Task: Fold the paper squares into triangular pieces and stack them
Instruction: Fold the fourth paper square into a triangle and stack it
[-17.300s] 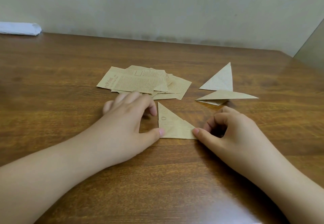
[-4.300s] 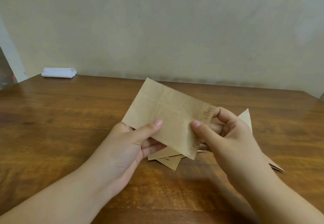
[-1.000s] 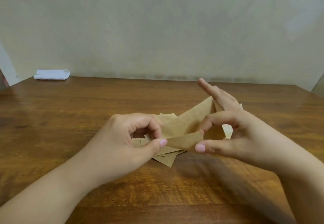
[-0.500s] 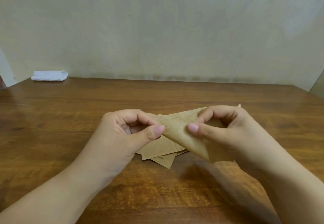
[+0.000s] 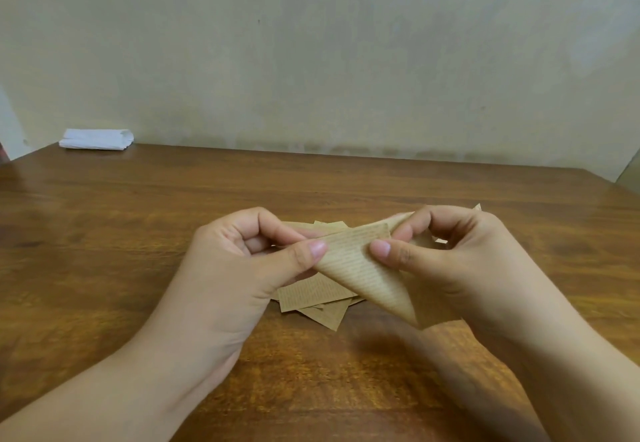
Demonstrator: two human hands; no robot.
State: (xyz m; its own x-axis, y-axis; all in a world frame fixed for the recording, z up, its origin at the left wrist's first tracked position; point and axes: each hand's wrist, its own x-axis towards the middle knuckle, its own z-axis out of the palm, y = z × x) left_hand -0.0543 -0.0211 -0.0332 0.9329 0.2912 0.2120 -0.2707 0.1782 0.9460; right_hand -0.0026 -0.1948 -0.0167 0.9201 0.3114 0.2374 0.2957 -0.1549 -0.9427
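A brown printed paper piece (image 5: 360, 268), folded over into a triangle, hangs in the air above the table. My left hand (image 5: 249, 268) pinches its left corner between thumb and fingers. My right hand (image 5: 446, 258) pinches its upper right corner, and the folded tip points down to the right. Under both hands lies the pile of unfolded paper squares (image 5: 311, 298), partly hidden. A tip of the folded triangles (image 5: 478, 207) shows just behind my right hand; the rest of them is hidden.
A folded white cloth (image 5: 97, 138) lies at the far left corner of the wooden table (image 5: 138, 234). A pale wall runs along the table's back edge.
Over the last second my hands folded the sheet down into a triangle; my right index finger, raised before, now curls onto the paper. In the last half second almost nothing moved.
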